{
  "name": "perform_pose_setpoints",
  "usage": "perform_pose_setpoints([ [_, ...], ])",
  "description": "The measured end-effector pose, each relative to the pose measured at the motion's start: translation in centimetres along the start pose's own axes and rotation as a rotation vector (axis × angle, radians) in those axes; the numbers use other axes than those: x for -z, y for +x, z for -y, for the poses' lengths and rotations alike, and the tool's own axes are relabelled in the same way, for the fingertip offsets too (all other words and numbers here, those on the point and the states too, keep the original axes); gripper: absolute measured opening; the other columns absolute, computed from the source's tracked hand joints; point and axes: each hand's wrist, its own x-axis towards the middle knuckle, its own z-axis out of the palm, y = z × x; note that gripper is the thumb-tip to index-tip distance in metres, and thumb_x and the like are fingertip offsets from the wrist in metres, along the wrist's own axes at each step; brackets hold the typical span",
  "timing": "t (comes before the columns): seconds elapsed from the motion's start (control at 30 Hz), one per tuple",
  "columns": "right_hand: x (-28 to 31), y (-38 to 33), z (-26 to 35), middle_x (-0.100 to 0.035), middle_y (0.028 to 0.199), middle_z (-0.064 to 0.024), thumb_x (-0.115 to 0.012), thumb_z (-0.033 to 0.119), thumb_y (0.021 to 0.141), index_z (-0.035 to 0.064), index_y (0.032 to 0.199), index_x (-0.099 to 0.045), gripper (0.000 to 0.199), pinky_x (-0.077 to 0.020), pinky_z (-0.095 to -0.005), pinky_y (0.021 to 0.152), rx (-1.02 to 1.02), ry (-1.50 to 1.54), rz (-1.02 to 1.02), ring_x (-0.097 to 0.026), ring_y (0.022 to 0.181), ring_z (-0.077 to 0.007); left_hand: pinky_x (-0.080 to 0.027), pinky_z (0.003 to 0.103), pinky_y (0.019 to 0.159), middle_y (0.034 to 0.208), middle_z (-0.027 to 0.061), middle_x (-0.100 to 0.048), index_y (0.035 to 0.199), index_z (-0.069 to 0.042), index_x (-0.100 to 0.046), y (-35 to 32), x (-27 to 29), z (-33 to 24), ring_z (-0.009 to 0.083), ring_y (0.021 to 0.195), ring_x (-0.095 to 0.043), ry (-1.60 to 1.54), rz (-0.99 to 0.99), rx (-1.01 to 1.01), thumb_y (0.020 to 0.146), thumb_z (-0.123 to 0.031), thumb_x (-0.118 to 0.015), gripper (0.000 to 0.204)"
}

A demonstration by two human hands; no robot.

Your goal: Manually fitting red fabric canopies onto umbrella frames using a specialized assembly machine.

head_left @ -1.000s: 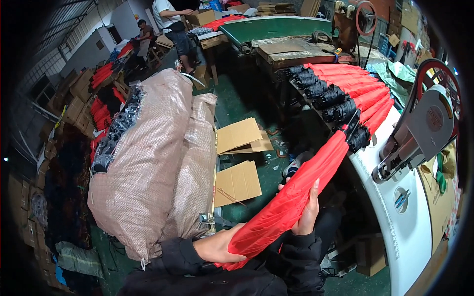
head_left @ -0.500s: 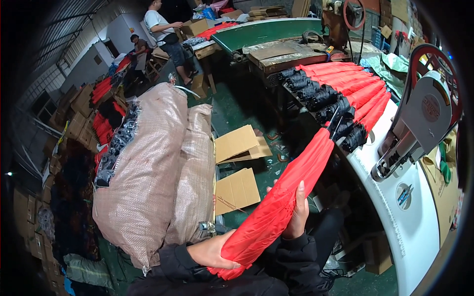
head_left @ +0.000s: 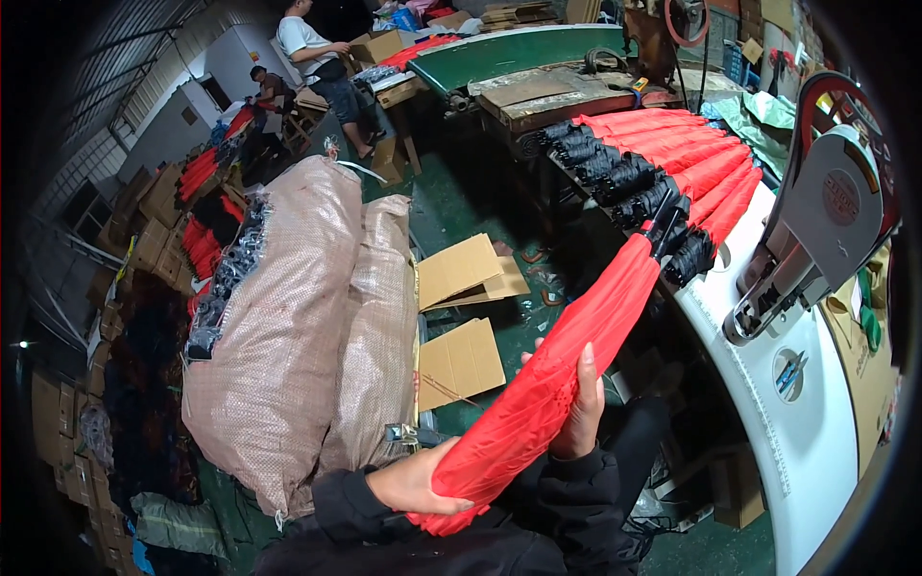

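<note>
A red folded umbrella (head_left: 547, 394) slants across my lap, its black-tipped end pointing up and away to the right. My left hand (head_left: 418, 480) wraps round its lower, wider end, thumb lying across the cloth. Higher up, my right hand (head_left: 579, 408) grips it from the right side, thumb along the fabric and fingertips showing past its far edge. The far end of the umbrella meets a row of red umbrellas with black ends (head_left: 663, 173) lying side by side on the white table. Whether the two touch, I cannot tell.
Large woven sacks (head_left: 279, 336) stand at my left, beside flattened cardboard (head_left: 463, 360). On the white curved table (head_left: 744, 394) are a grey machine with a wheel (head_left: 826, 211) and blue-handled cutters (head_left: 790, 372). Two people, one standing (head_left: 312, 53), are at the back left.
The umbrella and both hands have shifted very slightly; my grip stays the same. The view has tilted a little.
</note>
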Motion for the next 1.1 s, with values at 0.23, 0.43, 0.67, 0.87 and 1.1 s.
perform_pose_setpoints([
  [0.23, -1.8, -0.9, 0.7, -0.062, 0.13, -0.0213, -0.066, 0.032, 0.101, -0.0041, 0.143, -0.041, 0.061, -0.06, -0.0493, 0.092, 0.023, 0.041, 0.005, -0.068, 0.112, -0.0336, -0.046, 0.033, 0.109, 0.143, 0.011, -0.056, 0.158, -0.002, -0.025, -1.1, 3.3, -2.0, 0.0171, 0.131, -0.054, -0.468, 0.33, 0.185, 0.089, -0.007, -0.08, 0.088],
  [0.43, -1.0, -1.1, 1.3, -0.067, 0.112, -0.0186, -0.071, 0.022, 0.096, -0.0059, 0.124, -0.054, 0.043, -0.061, -0.0436, 0.082, -0.045, -0.124, -0.161, -0.071, 0.095, -0.0294, -0.045, 0.033, 0.108, 0.145, 0.0088, -0.054, 0.161, -0.004, -0.018, -0.8, 3.5, -0.2, 0.0145, 0.128, -0.053, -0.18, 0.44, 0.049, 0.091, -0.01, -0.077, 0.092],
  [0.67, -1.0, -2.3, 2.3, -0.071, 0.102, -0.017, -0.071, 0.019, 0.096, -0.0072, 0.117, -0.062, 0.035, -0.0601, -0.0393, 0.079, 0.052, -0.232, -0.292, -0.072, 0.089, -0.0268, -0.044, 0.034, 0.109, 0.147, 0.01, -0.053, 0.159, -0.002, -0.024, 0.8, 4.0, 0.0, 0.0156, 0.129, -0.053, -0.125, 0.512, -0.069, 0.09, -0.013, -0.079, 0.089],
  [0.87, -0.8, -3.0, 1.0, -0.071, 0.103, -0.0067, -0.077, 0.012, 0.092, -0.0009, 0.115, -0.065, 0.029, -0.0545, -0.031, 0.084, 0.103, -0.24, -0.307, -0.068, 0.09, -0.0164, -0.04, 0.037, 0.114, 0.147, 0.0111, -0.053, 0.154, 0.001, -0.035, -0.6, 4.2, 0.9, 0.0199, 0.135, -0.051, -0.12, 0.387, 0.148, 0.08, -0.011, -0.088, 0.092],
  [1.1, 0.4, -5.3, 3.8, -0.07, 0.101, -0.0071, -0.074, 0.013, 0.095, -0.0015, 0.117, -0.062, 0.029, -0.0543, -0.0296, 0.081, 0.271, -0.273, -0.388, -0.068, 0.088, -0.0139, -0.042, 0.037, 0.112, 0.145, 0.0127, -0.055, 0.152, 0.004, -0.037, 1.5, 3.2, -0.9, 0.0204, 0.132, -0.054, -0.122, 0.484, 0.208, 0.077, -0.01, -0.089, 0.092],
])
